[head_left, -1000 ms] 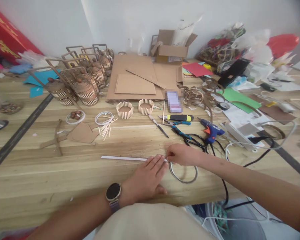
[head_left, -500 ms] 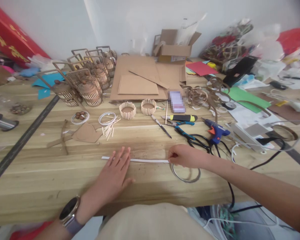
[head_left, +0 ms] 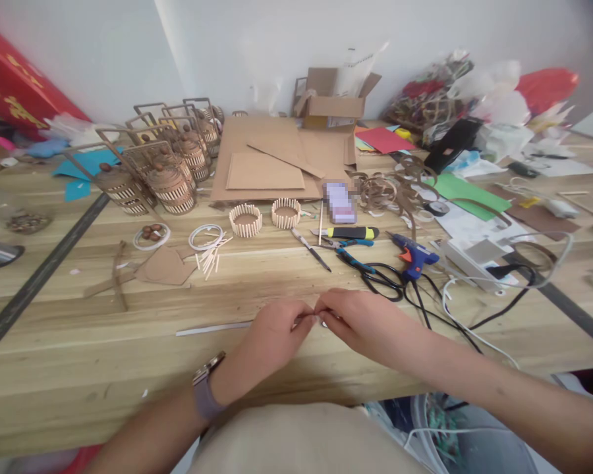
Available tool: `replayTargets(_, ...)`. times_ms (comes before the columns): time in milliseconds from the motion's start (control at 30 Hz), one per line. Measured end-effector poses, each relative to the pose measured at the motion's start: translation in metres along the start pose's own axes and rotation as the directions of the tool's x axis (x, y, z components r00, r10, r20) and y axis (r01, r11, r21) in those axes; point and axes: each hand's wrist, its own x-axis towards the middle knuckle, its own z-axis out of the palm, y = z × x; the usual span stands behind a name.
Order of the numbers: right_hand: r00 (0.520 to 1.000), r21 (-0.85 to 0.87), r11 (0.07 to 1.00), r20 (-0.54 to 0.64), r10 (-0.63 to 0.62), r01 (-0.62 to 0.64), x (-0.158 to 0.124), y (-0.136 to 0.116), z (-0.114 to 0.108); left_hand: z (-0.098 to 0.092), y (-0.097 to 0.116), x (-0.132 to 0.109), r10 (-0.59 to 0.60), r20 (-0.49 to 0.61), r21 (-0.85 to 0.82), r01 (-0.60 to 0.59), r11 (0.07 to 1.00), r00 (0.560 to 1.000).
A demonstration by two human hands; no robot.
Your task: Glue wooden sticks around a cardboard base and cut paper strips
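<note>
My left hand (head_left: 279, 336) and my right hand (head_left: 358, 321) meet over the table near its front, their fingertips pinched together at the right end of a narrow white strip (head_left: 212, 328). The strip's left part lies flat on the wood, sticking out to the left from behind my left hand. Its stretch beneath my left hand is hidden. Both hands are closed, and what lies exactly between the fingertips is mostly covered.
Beyond my hands lie two small stick-walled rings (head_left: 246, 220), loose sticks (head_left: 210, 257), a pen (head_left: 311, 249), a utility knife (head_left: 350, 232), pliers (head_left: 350, 250) and a glue gun (head_left: 412, 255) with black cable. Miniature lanterns (head_left: 170, 187) stand back left, near cardboard (head_left: 267, 172).
My left hand has lifted from lying flat on the strip and moved right to meet my right hand, its fingers now pinched. The grey ring beside my right hand is now mostly hidden.
</note>
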Motion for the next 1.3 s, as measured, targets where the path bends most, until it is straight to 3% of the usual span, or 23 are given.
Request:
replayTargets(133,0.999,0.032,0.999,-0.042,-0.028,0.029,-0.003,0.0,0.006,-0.002,0.003,-0.002,-0.065,-0.01,-0.066,0.064,0.996,0.998)
replayTargets(300,0.986,0.093,0.995,-0.163,-0.015,0.03,-0.003,0.0,0.018,-0.003,0.01,-0.002,-0.134,-0.108,-0.118,0.122,0.986,0.985)
replayTargets(433,0.939,0.174,0.983,-0.344,0.002,0.061,-0.002,-0.001,0.029,-0.004,0.012,-0.002,-0.149,-0.207,-0.159,0.117,0.98,0.967)
replayTargets(567,0.892,0.276,0.954,-0.451,0.02,0.118,-0.001,-0.004,0.037,-0.003,0.008,-0.005,-0.071,-0.306,-0.112,0.038,0.993,0.949)
replayTargets(667,0.831,0.293,0.929,-0.556,-0.026,0.225,0.0,-0.007,0.043,-0.005,0.006,-0.007,-0.014,-0.386,-0.12,-0.035,0.992,0.922)
replayTargets(767,0.717,0.255,0.906,-0.694,-0.071,0.336,0.001,-0.011,0.052,-0.008,0.005,-0.01,-0.028,-0.456,-0.193,-0.069,0.979,0.889)
replayTargets(867,0.613,0.201,0.907,-0.786,-0.076,0.37,0.006,-0.015,0.063,-0.009,0.006,-0.011,-0.061,-0.496,-0.258,-0.08,0.963,0.866)
replayTargets(1000,0.538,0.161,0.905,-0.838,-0.085,0.394,0.012,-0.02,0.072,-0.01,0.004,-0.012,-0.105,-0.525,-0.304,-0.071,0.95,0.845)
replayTargets(1100,0.495,0.158,0.885,-0.864,-0.091,0.438,0.01,-0.016,0.073,-0.025,-0.007,-0.014,-0.202,-0.547,-0.347,-0.001,0.938,0.812)
replayTargets(1167,0.489,0.181,0.89,-0.87,-0.053,0.419,0.007,-0.007,0.075,-0.042,-0.019,-0.014,-0.321,-0.589,-0.4,0.078,0.913,0.742)
replayTargets(1200,0.501,0.193,0.901,-0.865,-0.03,0.389,0.007,-0.001,0.077,-0.05,-0.025,-0.014,-0.357,-0.644,-0.399,0.1,0.911,0.676)
replayTargets(1233,0.524,0.199,0.914,-0.852,-0.017,0.353,0.008,0.006,0.08,-0.056,-0.03,-0.014,-0.356,-0.678,-0.372,0.117,0.921,0.643)
replayTargets(1267,0.56,0.192,0.927,-0.828,-0.023,0.321,0.01,0.012,0.083,-0.059,-0.034,-0.013,-0.316,-0.665,-0.313,0.131,0.941,0.677)
replayTargets(1300,0.599,0.172,0.938,-0.8,-0.045,0.301,0.014,0.017,0.086,-0.059,-0.037,-0.011,-0.249,-0.618,-0.244,0.119,0.963,0.746)
